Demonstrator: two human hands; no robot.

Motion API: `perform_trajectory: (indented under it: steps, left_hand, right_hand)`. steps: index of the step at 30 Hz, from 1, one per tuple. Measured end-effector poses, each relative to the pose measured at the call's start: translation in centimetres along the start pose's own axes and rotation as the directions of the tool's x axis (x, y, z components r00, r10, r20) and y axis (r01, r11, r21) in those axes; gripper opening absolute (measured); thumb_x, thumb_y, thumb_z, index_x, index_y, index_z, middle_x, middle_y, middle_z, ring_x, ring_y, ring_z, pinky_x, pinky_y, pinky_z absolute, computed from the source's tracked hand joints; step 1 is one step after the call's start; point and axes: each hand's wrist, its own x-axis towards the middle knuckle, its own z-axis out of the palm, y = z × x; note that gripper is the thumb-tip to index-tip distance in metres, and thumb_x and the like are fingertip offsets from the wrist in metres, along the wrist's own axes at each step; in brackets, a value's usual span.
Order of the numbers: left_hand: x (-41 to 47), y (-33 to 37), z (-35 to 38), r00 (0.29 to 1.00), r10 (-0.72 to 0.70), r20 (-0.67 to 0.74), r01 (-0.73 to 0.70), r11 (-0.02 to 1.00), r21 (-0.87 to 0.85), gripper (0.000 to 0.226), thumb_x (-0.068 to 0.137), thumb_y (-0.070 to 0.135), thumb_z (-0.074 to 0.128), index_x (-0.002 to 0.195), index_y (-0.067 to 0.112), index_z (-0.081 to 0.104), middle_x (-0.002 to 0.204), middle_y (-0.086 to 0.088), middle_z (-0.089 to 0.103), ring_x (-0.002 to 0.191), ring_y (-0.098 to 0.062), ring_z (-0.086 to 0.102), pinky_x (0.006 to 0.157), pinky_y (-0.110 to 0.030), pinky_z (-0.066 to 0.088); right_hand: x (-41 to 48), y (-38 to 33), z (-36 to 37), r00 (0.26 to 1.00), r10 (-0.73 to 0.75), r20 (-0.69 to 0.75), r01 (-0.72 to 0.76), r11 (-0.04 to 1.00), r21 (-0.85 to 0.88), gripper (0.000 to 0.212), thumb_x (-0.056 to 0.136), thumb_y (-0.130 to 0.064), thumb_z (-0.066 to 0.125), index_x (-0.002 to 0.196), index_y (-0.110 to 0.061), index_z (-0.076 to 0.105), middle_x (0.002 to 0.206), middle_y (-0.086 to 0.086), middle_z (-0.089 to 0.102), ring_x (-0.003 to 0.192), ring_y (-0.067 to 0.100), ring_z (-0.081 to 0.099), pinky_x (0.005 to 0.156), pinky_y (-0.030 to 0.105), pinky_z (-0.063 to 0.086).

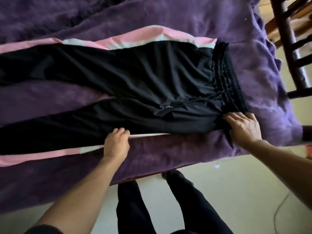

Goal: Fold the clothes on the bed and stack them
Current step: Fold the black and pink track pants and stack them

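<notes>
- A pair of black track pants [128,76] with pink and white side stripes lies spread flat on a purple blanket [168,154], waistband to the right and the 2 legs running off the left edge of the view.
- The gathered elastic waistband [226,71] sits near the bed's right end; a black drawstring [194,102] trails leftward from it across the front of the pants.
- The near leg shows its pink and white stripe [50,153] along the near edge; the far leg shows the same stripe along its far edge.
- The left hand [116,142] rests at the near seam of the near leg, fingers curled down onto the fabric edge; whether it pinches the cloth cannot be told.
- The right hand [241,127] lies at the near corner of the waistband, fingers spread and pressed on the black fabric, not closed around it.
- Beyond the blanket's right edge stands a dark wooden ladder-like frame [292,48].
- The person's 2 legs in dark trousers [152,205] stand on a pale floor [236,191] at the near side of the bed.
</notes>
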Motion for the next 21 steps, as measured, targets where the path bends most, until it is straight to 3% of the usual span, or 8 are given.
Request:
perform_trajectory:
  steps: [2, 4, 6, 8, 11, 13, 16, 21]
  left_hand:
    - [-3.1, -0.2, -0.6, 0.995, 0.023, 0.094, -0.028, 0.999, 0.044, 0.034, 0.038, -0.011, 0.076, 0.059, 0.011, 0.061, 0.057, -0.004, 0.058, 0.055, -0.028, 0.059, 0.051, -0.033, 0.047]
    - [-6.4, -0.5, -0.9, 0.978, 0.013, 0.210, -0.027, 0.998, 0.062, 0.040, 0.030, -0.006, 0.080, 0.057, 0.017, 0.062, 0.053, 0.000, 0.058, 0.050, -0.025, 0.059, 0.051, -0.032, 0.049]
    - [-8.6, -0.8, -1.3, 0.959, -0.022, 0.283, 0.004, 0.998, 0.062, 0.041, 0.027, -0.001, 0.082, 0.055, 0.018, 0.059, 0.048, 0.001, 0.056, 0.044, -0.022, 0.059, 0.045, -0.028, 0.048]
    - [-9.3, -0.8, -3.1, 0.951, -0.075, 0.300, 0.061, 0.997, 0.053, 0.033, 0.041, 0.001, 0.080, 0.057, 0.018, 0.055, 0.051, -0.001, 0.059, 0.047, -0.025, 0.061, 0.041, -0.029, 0.045]
    - [-7.9, -1.1, -6.4, 0.968, -0.119, 0.220, 0.133, 0.990, -0.049, 0.012, 0.080, 0.026, 0.063, 0.077, 0.018, 0.054, 0.076, -0.002, 0.067, 0.075, -0.030, 0.067, 0.058, -0.035, 0.047]
    - [-5.9, -2.1, -8.5, 0.991, -0.067, 0.117, 0.071, 0.997, -0.034, 0.024, 0.079, 0.046, 0.057, 0.082, 0.022, 0.053, 0.080, 0.003, 0.064, 0.077, -0.026, 0.067, 0.058, -0.033, 0.046]
    - [-1.6, -4.0, -11.7, 0.994, -0.104, -0.034, 0.099, 0.988, -0.121, 0.020, 0.080, 0.038, 0.054, 0.074, 0.019, 0.054, 0.073, -0.002, 0.061, 0.069, -0.032, 0.065, 0.052, -0.036, 0.047]
    - [9.7, -7.8, -16.1, 0.952, -0.304, 0.009, 0.283, 0.874, -0.394, 0.007, 0.084, 0.027, 0.067, 0.079, 0.023, 0.065, 0.081, -0.009, 0.068, 0.082, -0.034, 0.065, 0.068, -0.039, 0.049]
  right_hand:
    - [-1.2, 1.0, -1.1, 1.000, -0.026, 0.014, 0.026, 1.000, 0.015, 0.033, 0.066, -0.020, 0.047, 0.088, -0.015, 0.072, 0.082, 0.002, 0.070, 0.074, 0.025, 0.068, 0.071, 0.036, 0.041]
    - [-2.7, 1.7, -2.0, 0.995, -0.055, 0.087, 0.054, 0.998, 0.013, 0.017, 0.064, -0.015, 0.062, 0.078, -0.016, 0.071, 0.070, -0.001, 0.066, 0.066, 0.024, 0.067, 0.066, 0.034, 0.040]
    - [-3.5, 2.3, -2.7, 0.980, -0.050, 0.191, 0.046, 0.999, 0.021, 0.026, 0.050, -0.009, 0.081, 0.070, -0.019, 0.068, 0.065, -0.005, 0.063, 0.064, 0.020, 0.065, 0.063, 0.033, 0.044]
    - [-3.2, 2.7, -3.6, 0.974, -0.027, 0.226, 0.021, 0.999, 0.028, 0.034, 0.041, -0.011, 0.087, 0.066, -0.020, 0.065, 0.063, -0.006, 0.062, 0.063, 0.019, 0.066, 0.058, 0.033, 0.047]
    - [-0.9, 3.0, -6.6, 0.987, 0.032, 0.156, -0.044, 0.996, 0.073, 0.014, 0.061, -0.024, 0.074, 0.067, -0.016, 0.063, 0.065, 0.002, 0.066, 0.065, 0.027, 0.067, 0.057, 0.037, 0.049]
    - [1.7, 3.4, -8.5, 0.973, 0.165, 0.159, -0.184, 0.976, 0.116, 0.016, 0.080, -0.030, 0.066, 0.078, -0.014, 0.065, 0.078, 0.009, 0.070, 0.077, 0.034, 0.067, 0.063, 0.037, 0.045]
    - [6.4, 3.6, -10.6, 0.956, 0.240, 0.168, -0.272, 0.940, 0.205, 0.021, 0.081, -0.033, 0.071, 0.089, -0.015, 0.068, 0.088, 0.013, 0.071, 0.087, 0.036, 0.065, 0.064, 0.035, 0.041]
    - [15.2, 3.3, -11.5, 0.935, 0.343, 0.095, -0.356, 0.893, 0.276, 0.023, 0.083, -0.032, 0.068, 0.088, -0.010, 0.065, 0.089, 0.017, 0.068, 0.084, 0.037, 0.063, 0.062, 0.036, 0.041]
